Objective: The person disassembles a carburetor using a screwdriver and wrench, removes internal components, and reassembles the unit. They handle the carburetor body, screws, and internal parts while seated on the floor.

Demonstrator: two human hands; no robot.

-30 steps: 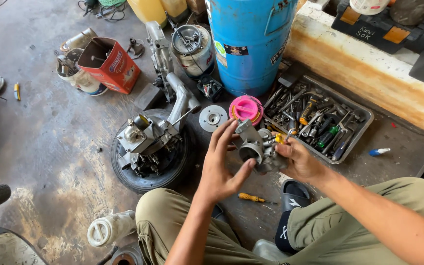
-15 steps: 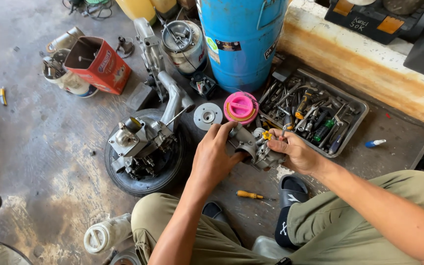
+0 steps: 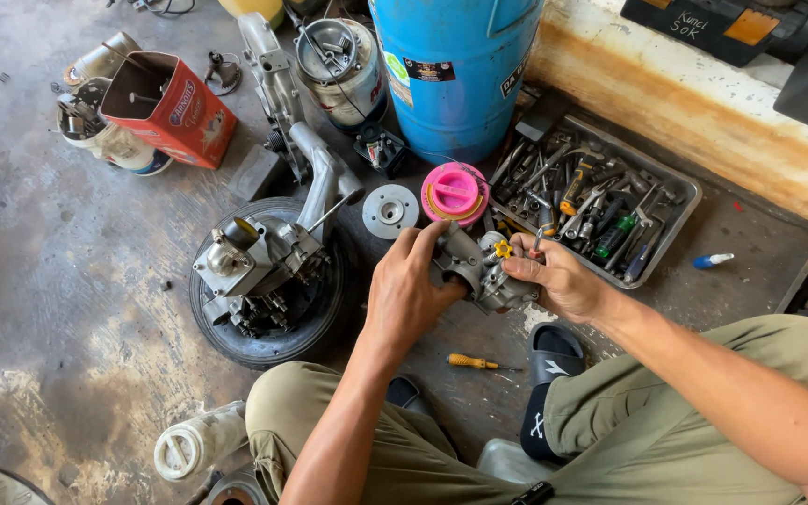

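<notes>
Both my hands hold a grey metal carburetor with a small yellow knob, above the concrete floor in front of my knees. My left hand wraps its left side, fingers curled over the top. My right hand grips its right side and pinches a thin metal piece near the yellow knob. A small engine block rests on a black tyre to the left. A yellow-handled screwdriver lies on the floor just below my hands.
A metal tray of wrenches and tools sits to the right, behind a pink lid and a round metal disc. A blue drum, a red box and a white bottle are around.
My hands have closed in on the carburetor and lowered slightly; the left hand's spread fingers now wrap the part. The view has shifted a little.
</notes>
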